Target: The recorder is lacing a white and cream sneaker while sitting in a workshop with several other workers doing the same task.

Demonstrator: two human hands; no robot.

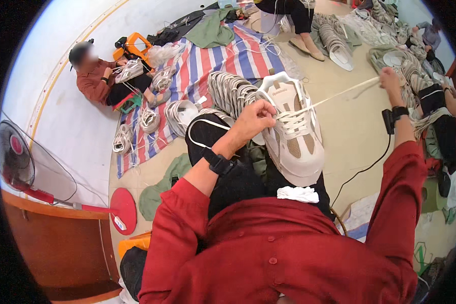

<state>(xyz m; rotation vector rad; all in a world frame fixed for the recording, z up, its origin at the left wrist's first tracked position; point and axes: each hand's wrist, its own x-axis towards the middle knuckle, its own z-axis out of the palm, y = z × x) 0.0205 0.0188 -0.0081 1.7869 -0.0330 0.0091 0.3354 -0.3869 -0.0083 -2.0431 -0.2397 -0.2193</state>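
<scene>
A white and beige sneaker point(303, 156) rests on my lap, its toe toward me. White shoelace point(291, 121) crosses its tongue in several rows. At the left edge of the eyelets, my left hand point(256, 119) is closed in a pinch on the lace. Far out to the right, my right hand point(390, 83) grips a long end of lace, stretched taut from the shoe. A loose lace loop hangs over my left knee. On my lap, below the toe, lies a small white bundle point(298, 194), perhaps laces.
Stacked shoe uppers point(230, 91) stand beyond my left knee on a striped sheet point(195, 61). A red fan point(121, 210) stands at left. A co-worker point(93, 78) sits at far left with a shoe. More shoe piles and people line the right side.
</scene>
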